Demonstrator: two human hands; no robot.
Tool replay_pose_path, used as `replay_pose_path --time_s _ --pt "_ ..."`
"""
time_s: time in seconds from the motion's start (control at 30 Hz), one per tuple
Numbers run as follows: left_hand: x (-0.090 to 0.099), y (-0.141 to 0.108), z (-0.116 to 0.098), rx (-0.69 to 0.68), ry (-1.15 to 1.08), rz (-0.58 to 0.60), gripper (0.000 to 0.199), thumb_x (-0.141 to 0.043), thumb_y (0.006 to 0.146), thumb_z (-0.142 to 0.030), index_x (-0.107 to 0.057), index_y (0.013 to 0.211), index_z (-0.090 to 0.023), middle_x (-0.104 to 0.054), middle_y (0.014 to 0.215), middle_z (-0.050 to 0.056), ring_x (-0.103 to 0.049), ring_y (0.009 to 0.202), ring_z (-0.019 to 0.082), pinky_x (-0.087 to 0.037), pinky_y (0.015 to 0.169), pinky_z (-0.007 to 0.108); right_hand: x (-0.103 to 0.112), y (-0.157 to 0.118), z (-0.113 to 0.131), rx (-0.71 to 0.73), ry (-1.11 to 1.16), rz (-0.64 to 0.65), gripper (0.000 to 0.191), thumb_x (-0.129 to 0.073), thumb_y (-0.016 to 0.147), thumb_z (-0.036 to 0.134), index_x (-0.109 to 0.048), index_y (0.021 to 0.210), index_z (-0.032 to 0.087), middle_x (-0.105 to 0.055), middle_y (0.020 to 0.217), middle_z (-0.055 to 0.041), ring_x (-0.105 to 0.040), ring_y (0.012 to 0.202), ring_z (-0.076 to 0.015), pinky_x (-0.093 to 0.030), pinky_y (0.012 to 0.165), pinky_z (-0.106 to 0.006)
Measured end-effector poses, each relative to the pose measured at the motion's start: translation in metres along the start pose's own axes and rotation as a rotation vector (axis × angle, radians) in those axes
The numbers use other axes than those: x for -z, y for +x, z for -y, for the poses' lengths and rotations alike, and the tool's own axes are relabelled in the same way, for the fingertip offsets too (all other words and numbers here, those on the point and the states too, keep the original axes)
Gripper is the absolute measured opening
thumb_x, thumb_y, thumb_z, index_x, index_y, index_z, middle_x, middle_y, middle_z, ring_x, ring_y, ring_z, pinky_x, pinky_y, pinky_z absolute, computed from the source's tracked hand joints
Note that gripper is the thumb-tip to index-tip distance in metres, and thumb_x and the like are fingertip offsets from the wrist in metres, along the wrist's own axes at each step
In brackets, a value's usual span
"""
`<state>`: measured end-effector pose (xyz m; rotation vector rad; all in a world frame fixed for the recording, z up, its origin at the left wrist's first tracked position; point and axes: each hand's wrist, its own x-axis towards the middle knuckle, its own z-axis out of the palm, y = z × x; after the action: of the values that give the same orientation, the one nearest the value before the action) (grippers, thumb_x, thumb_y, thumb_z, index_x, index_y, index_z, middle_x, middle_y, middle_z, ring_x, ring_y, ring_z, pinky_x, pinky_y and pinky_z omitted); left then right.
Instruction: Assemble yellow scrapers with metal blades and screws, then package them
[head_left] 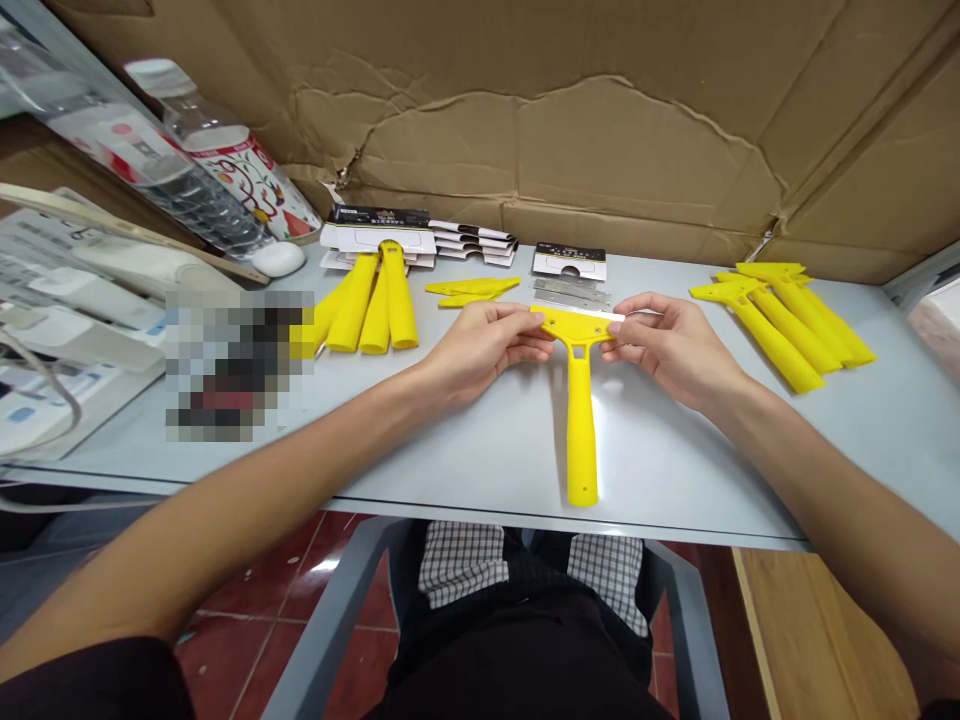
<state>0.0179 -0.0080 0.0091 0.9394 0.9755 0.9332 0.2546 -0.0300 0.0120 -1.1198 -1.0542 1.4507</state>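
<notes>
A yellow scraper (581,410) with a wide head and a metal blade along its top edge is held over the grey table, its handle towards me. My left hand (501,350) pinches the left end of the head between thumb and fingers. The right end is gripped the same way by my right hand (660,345). Just beyond the head lie loose metal blades (574,292), and behind them a folded black-and-white card (570,261). Thin yellow plates (472,290) rest to the left of the blades.
Yellow handles (375,305) and stacked cards (379,235) stand at the left. More yellow scraper handles (795,325) lie at the right. Plastic bottles (225,150) and white equipment (67,330) occupy the far left. A cardboard wall (525,130) borders the table's (480,460) back edge.
</notes>
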Motion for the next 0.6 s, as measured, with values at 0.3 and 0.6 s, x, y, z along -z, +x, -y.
replay_pose_path --time_s 0.3,0.6 --pt "-0.005 -0.005 0.011 0.098 -0.015 0.170 0.022 -0.073 0.099 -0.018 -0.080 0.081 -0.008 -0.081 0.085 0.013 -0.072 0.068 0.013 -0.061 0.071 0.025 0.000 0.001 -0.002 -0.008 -0.020 0.007 0.043 -0.101 0.065 0.024 -0.070 0.094 0.020 -0.080 0.081 -0.0050 -0.077 0.070 -0.0196 -0.067 0.080 -0.038" --pt "-0.011 -0.011 0.012 0.078 -0.003 0.114 0.025 -0.069 0.101 -0.022 -0.078 0.082 -0.008 -0.082 0.087 0.016 -0.074 0.072 0.015 -0.059 0.069 0.025 -0.003 -0.003 -0.005 0.007 -0.013 0.027 0.038 -0.098 0.069 0.021 -0.071 0.096 0.020 -0.077 0.080 -0.0019 -0.077 0.074 -0.0183 -0.066 0.081 -0.036"
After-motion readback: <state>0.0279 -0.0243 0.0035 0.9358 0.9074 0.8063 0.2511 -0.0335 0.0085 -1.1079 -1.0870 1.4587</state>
